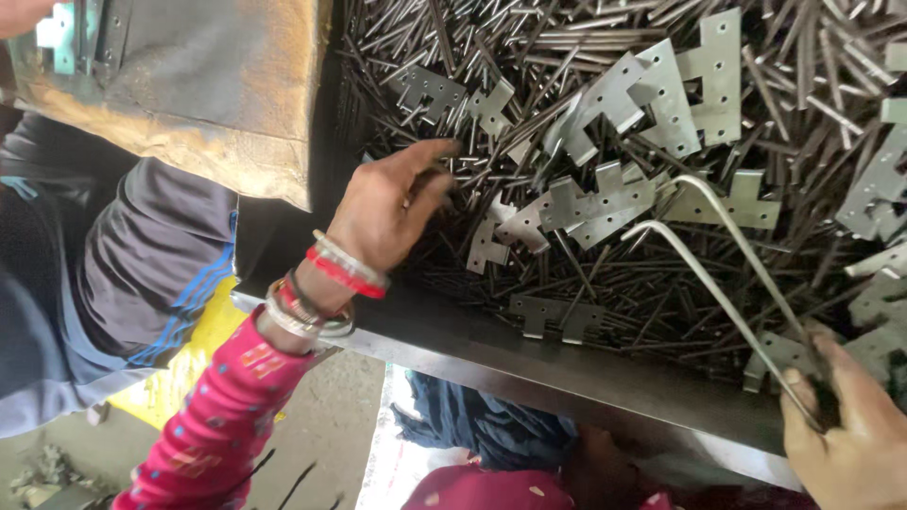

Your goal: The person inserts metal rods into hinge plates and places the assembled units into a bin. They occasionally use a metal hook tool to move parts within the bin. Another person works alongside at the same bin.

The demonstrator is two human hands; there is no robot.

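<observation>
The left hand (387,212) reaches into the heap of thin metal pins (491,57), fingers curled and half closed, the fingertips (444,151) pressing into the pins; whether any are pinched between them cannot be told. The right hand (850,425), at the lower right corner, is closed around the straight ends of a bent wire hook (699,255), whose two curved tips lie out over the pile.

The pins look stiff, light singly and slick, likely to slide and scatter, so a small bunch is best pinched near its middle. The hook seems rigid and is sensibly held at its far end.

Among the pins lie flat notched plates (661,85), with thin edges that may be sharp. All of it rests on a dark metal tray (529,364). A worn brown box (189,85) stands at the upper left, beside another person's dark sleeve (123,264).
</observation>
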